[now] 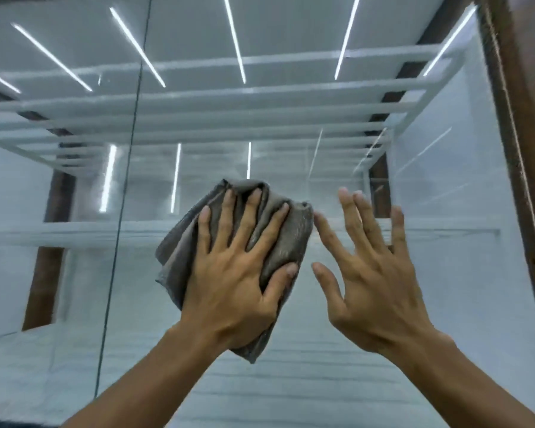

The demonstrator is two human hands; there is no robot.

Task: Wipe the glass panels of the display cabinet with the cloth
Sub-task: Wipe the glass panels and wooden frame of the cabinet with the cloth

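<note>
Where the cloth lies: grey cloth [292,239], bunched and creased, flat against the glass panel [198,128] at mid-height, with a corner hanging below the wrist.
Left hand: left hand [235,279] lies palm-down on the cloth, fingers straight and fanned apart, thumb laid along the cloth's right edge.
Right hand: right hand [374,282] is raised just beside the cloth, fingers straight and spread, slightly blurred. Its forefinger tip is at the cloth's right edge. Whether the palm touches the glass I cannot tell.
Seam: a dark vertical seam [130,143] divides the glass, left of the cloth.
Frame: brown wooden frame [519,118] runs along the right side.
Behind the glass: white shelves [229,100].
Reflections: bright light strips [235,41] show in the glass.
</note>
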